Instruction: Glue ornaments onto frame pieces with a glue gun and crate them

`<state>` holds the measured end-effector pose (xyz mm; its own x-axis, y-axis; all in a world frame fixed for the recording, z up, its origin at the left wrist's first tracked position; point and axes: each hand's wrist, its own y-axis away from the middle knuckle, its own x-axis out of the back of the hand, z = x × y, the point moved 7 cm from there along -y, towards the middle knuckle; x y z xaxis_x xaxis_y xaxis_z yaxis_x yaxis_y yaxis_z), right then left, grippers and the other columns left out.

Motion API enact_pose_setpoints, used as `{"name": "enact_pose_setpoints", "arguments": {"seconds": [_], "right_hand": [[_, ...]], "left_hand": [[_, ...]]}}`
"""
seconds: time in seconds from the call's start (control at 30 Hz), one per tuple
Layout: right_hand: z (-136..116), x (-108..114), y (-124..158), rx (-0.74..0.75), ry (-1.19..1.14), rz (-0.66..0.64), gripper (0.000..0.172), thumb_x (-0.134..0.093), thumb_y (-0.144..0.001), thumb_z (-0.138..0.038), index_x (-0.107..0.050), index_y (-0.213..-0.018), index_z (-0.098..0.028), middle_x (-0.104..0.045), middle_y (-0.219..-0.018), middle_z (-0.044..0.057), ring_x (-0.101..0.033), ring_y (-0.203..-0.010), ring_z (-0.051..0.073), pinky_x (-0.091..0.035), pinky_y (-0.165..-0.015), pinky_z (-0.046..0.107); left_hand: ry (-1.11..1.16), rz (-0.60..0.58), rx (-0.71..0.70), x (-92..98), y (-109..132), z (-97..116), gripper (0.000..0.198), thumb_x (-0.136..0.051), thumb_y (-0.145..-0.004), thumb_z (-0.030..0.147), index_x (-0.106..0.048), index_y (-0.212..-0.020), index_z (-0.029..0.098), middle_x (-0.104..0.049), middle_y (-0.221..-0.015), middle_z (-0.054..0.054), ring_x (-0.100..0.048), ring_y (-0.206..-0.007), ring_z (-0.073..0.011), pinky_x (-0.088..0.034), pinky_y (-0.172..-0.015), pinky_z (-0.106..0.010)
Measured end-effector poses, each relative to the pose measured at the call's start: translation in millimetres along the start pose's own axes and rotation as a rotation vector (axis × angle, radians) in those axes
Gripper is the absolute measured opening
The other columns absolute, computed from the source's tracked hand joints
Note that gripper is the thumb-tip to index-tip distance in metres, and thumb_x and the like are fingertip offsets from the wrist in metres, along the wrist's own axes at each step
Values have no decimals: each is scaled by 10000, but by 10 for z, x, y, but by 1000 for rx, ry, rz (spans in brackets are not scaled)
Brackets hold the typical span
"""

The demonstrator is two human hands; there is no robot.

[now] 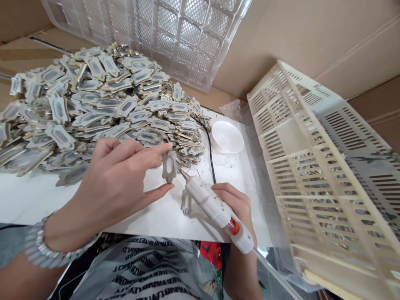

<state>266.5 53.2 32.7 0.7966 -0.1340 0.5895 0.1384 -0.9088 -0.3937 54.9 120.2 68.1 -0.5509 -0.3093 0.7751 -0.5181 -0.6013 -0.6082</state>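
Note:
Between the thumb and index finger of my left hand (120, 179) is a small grey frame-shaped piece (169, 167), gripped by its two ends and held upright over the white board. My right hand (239, 204) is wrapped around a white hot glue gun (209, 203) with an orange part showing in its body. The gun's metal nozzle points up and left, close to the right edge of the held piece; whether it touches I cannot tell. A second small frame piece (186, 201) sits on the board beneath the gun's barrel.
A large heap of similar grey frame pieces (103, 104) covers the left and back. A white round bowl (227, 137) stands behind the gun, beside a black cable (211, 156). A cream slotted crate (300, 175) is at right; a clear plastic tray (175, 31) leans at the back.

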Motion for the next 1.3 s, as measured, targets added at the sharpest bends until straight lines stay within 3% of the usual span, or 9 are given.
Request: {"name": "enact_pose_setpoints", "arguments": {"seconds": [0.1, 0.33, 0.77, 1.17, 1.3], "right_hand": [[4, -18, 7, -12, -32, -28, 113, -616, -925, -181, -712, -868, -198, -718, -875, 52, -693, -745, 165, -536, -657, 253], [-12, -54, -5, -25, -32, -76, 130, -627, -929, -176, -723, -844, -192, -723, -846, 52, -695, -731, 170, -539, -648, 253], [-17, -55, -23, -12, -17, -92, 161, -608, -926, -175, -726, -817, -186, -724, -820, 59, -697, -699, 170, -542, -620, 251], [-6, -52, -18, -16, -8, -81, 153, -604, -907, -167, -722, -813, -192, -720, -824, 54, -691, -690, 168, -534, -605, 249], [-5, -58, -33, -1, 28, -76, 153, -584, -900, -168, -713, -821, -191, -717, -817, 55, -689, -691, 173, -531, -605, 257]], "left_hand": [[-61, 44, -40, 56, -15, 6, 302, -651, -978, 475, -635, -1165, 239, -738, -1054, 33, -619, -873, -177, -354, -879, -379], [-107, 82, -81, 83, -48, 68, 184, -672, -976, 413, -608, -977, 241, -743, -1030, 39, -625, -868, -176, -364, -819, -393], [-151, 100, -164, 131, -70, 162, 210, -680, -971, 335, -510, -873, 261, -775, -1078, 75, -596, -778, -171, -357, -756, -402], [-166, 97, -137, 116, -58, 103, 155, -669, -978, 374, -550, -945, 279, -755, -981, 90, -625, -827, -168, -358, -777, -380], [-169, 95, -155, 120, -75, 127, 173, -672, -979, 342, -526, -923, 269, -764, -1084, 86, -599, -811, -169, -351, -778, -381]]}}
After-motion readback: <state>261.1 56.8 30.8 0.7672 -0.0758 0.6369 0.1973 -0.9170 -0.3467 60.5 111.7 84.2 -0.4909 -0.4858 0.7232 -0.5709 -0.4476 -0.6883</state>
